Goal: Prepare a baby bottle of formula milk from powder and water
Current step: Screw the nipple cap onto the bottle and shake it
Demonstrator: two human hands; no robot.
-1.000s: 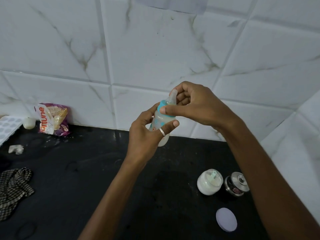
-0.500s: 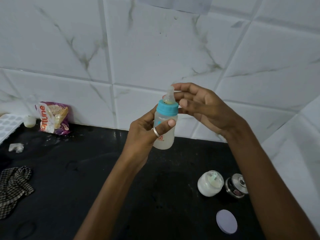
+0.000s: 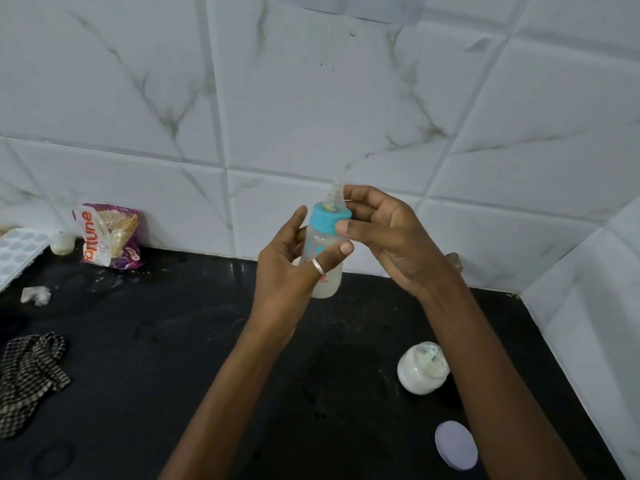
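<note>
Both hands gripped a small translucent plastic baby bottle [image 3: 323, 268] of cloudy milk, held upright above the black stone counter [image 3: 173, 375].

Nearest lay a round lilac lid [image 3: 455, 448], flat on the counter, and just beyond it stood an open white tub of powder [image 3: 417, 374] with a pale green scoop inside, just left of the right forearm; a crumpled black-and-white checked cloth [image 3: 27, 375] sat at the left edge. Farther on, the left hand [image 3: 287, 271] wrapped its thumb and fingers round the baby bottle's body, a silver ring on the thumb. The right hand [image 3: 388, 237] pinched the teal screw collar [image 3: 327, 221], thumb on its front and fingers curled behind, beside the clear teat [image 3: 336, 195]. Against the white marbled wall tiles [image 3: 311, 98] leaned a purple and white food pouch [image 3: 109, 235], with a small white cup [image 3: 62, 242] beside it and a white moulded tray [image 3: 17, 251] at the far left.
</note>
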